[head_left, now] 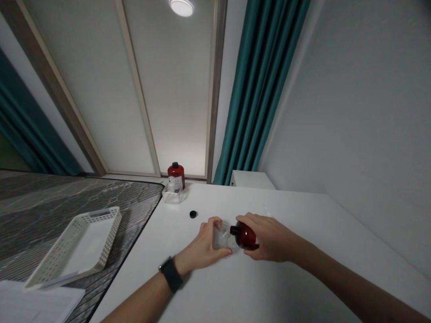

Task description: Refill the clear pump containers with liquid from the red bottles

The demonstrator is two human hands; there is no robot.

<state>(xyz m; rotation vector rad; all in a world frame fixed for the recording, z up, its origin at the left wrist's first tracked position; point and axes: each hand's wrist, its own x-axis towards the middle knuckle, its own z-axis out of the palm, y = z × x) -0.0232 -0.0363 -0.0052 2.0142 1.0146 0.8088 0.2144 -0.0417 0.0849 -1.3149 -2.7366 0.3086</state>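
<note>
My right hand [266,237] is wrapped round a dark red bottle [246,236], tipped over so that its uncapped black neck points left. Under the neck is a clear plastic container [222,237], which my left hand [205,246] grips by its left side, thumb along the near edge. Whether liquid is flowing is too small to tell. A black cap [193,214] lies on the white table [175,242], up and left of my hands.
Another red bottle [176,172] with a black cap stands by a clear tray [172,197] at the table's far left corner. On the left, a white perforated basket [85,246] and papers [40,303] rest on a grey patterned surface. A white cabinet [252,179] stands behind the table.
</note>
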